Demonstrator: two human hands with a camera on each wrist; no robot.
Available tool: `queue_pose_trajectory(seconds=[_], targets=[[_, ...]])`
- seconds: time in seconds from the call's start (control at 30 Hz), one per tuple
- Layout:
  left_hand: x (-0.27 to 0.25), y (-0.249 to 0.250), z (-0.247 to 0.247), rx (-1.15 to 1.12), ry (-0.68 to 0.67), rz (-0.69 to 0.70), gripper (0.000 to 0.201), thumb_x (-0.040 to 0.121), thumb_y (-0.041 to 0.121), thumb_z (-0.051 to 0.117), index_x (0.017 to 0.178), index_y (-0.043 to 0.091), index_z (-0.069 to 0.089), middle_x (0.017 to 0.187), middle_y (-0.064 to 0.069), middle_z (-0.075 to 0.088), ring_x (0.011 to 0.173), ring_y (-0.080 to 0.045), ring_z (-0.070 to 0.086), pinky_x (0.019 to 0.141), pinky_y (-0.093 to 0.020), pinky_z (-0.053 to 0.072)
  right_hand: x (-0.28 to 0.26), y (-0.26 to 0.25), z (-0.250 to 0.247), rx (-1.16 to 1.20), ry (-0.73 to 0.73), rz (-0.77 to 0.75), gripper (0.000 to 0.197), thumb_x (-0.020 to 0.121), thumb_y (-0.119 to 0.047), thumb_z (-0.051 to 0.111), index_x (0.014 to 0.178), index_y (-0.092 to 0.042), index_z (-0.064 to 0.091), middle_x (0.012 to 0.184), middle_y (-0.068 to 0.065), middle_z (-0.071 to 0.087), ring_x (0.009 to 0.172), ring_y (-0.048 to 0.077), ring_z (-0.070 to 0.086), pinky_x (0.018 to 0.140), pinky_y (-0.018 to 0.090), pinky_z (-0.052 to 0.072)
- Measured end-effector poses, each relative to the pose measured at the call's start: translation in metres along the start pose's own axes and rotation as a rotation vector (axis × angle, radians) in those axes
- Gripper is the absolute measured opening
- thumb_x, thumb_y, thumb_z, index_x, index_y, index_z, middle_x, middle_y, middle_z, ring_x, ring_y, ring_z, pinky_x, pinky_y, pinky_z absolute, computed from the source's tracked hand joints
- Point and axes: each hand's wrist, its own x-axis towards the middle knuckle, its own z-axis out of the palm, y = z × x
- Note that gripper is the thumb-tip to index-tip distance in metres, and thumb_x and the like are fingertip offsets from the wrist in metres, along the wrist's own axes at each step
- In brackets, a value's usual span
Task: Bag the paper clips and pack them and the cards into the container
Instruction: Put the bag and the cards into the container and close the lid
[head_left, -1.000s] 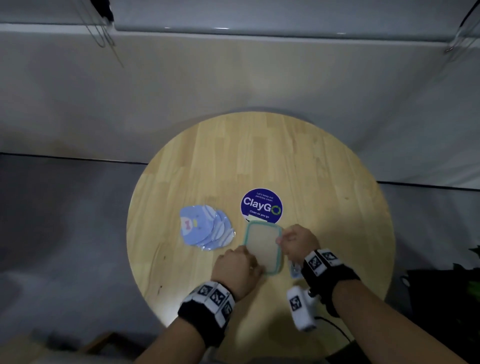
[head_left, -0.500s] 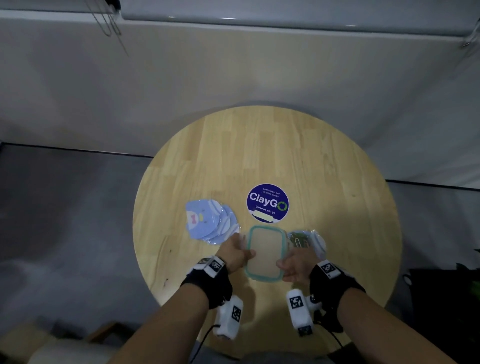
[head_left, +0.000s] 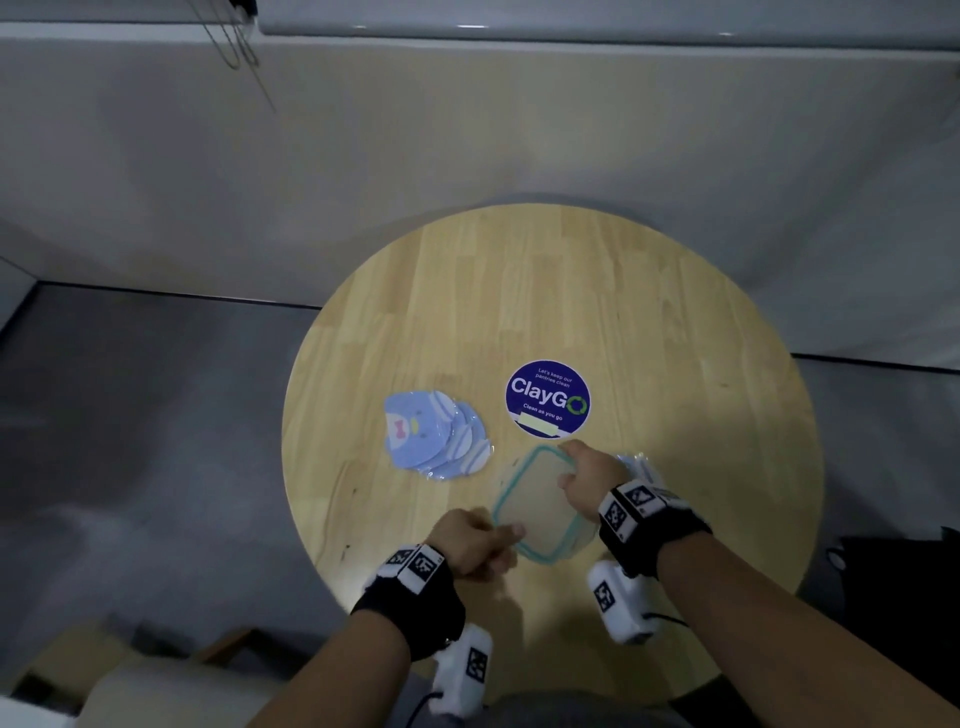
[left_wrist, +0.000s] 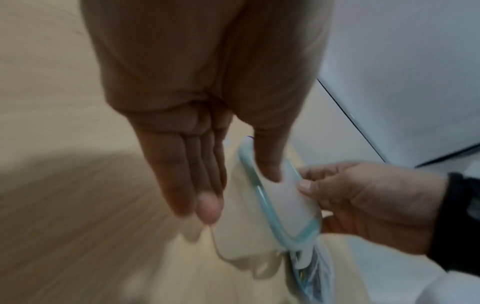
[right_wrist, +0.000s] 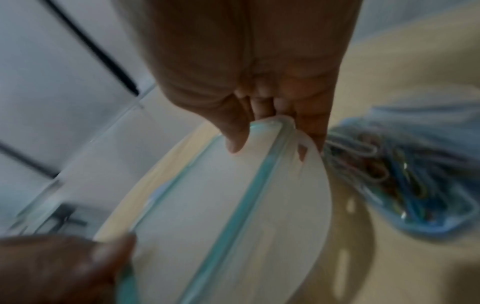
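Observation:
A clear container (head_left: 537, 506) with a teal-sealed lid (left_wrist: 279, 202) (right_wrist: 207, 216) sits near the front of the round table (head_left: 649, 322), turned at an angle and tilted up. My right hand (head_left: 592, 478) pinches the lid's far right flap, thumb (right_wrist: 233, 139) on top. My left hand (head_left: 475, 543) holds the near left corner, with the thumb (left_wrist: 269, 164) on the lid and straight fingers (left_wrist: 197, 185) along the rim. Whether the lid is off the body is unclear. The bag of coloured paper clips (right_wrist: 405, 185) (head_left: 639, 462) lies just right of my right hand. Blue cartoon cards (head_left: 436, 436) lie fanned out to the left.
A round blue ClayGo sticker (head_left: 548, 397) is stuck to the table just beyond the container. White walls stand behind the table, and grey floor (head_left: 130, 415) lies to its left. The table's front edge is close under my wrists.
The container has turned and tilted. My right hand moved from its near right corner up to the far right edge, partly covering the bag. My left hand slid down to the near left corner.

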Motion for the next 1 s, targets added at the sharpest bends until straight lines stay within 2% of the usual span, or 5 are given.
queue_pose_trajectory(seconds=[0.23,0.47,0.67,0.83,1.0], targets=[[0.007,-0.011,-0.015,-0.324,0.129,0.039,0.022,0.085,0.02,0.066,0.088,0.012,0.045,0.072,-0.011,0.053,0.046,-0.022,0.053,0.043,-0.026,0.047,0.0,0.026,0.019,0.409,-0.326,0.19,0.022,0.077,-0.015,0.073,0.093,-0.003,0.066,0.097,0.018,0.071,0.092,0.037,0.068,0.08,0.048,0.058],[0.004,-0.001,-0.031,0.211,0.211,0.189,0.043,0.077,0.045,0.069,0.093,0.01,0.053,0.085,-0.004,0.06,0.07,-0.021,0.062,0.052,-0.029,0.049,-0.006,0.03,0.031,0.386,-0.089,0.107,0.036,0.071,-0.017,0.077,0.082,-0.019,0.043,0.083,0.004,0.057,0.063,0.022,0.054,0.052,0.029,0.045],[0.044,0.045,-0.086,0.497,0.765,0.341,0.043,0.078,0.043,0.066,0.101,0.007,0.057,0.104,-0.019,0.057,0.095,-0.037,0.056,0.081,-0.038,0.043,-0.021,0.04,0.023,0.821,-0.146,-0.011,0.028,0.072,0.0,0.073,0.087,-0.008,0.05,0.066,0.002,0.052,0.045,0.007,0.043,0.041,0.018,0.035],[0.067,0.073,-0.107,0.452,0.853,-0.003,0.091,0.064,0.048,0.076,0.129,0.005,0.029,0.127,-0.018,0.039,0.115,-0.038,0.043,0.096,-0.044,0.039,-0.029,0.063,0.01,1.016,-0.226,0.063,0.055,0.059,0.002,0.079,0.109,-0.003,0.056,0.097,0.008,0.066,0.085,0.019,0.06,0.071,0.031,0.051],[0.083,0.071,-0.104,0.655,0.718,0.042,0.072,0.063,0.029,0.068,0.122,0.009,0.033,0.122,-0.013,0.041,0.112,-0.03,0.043,0.09,-0.036,0.041,-0.044,0.097,-0.005,1.087,-0.24,0.076,0.08,0.023,-0.025,0.096,0.094,-0.008,0.061,0.09,0.005,0.071,0.084,0.02,0.064,0.065,0.031,0.056]])
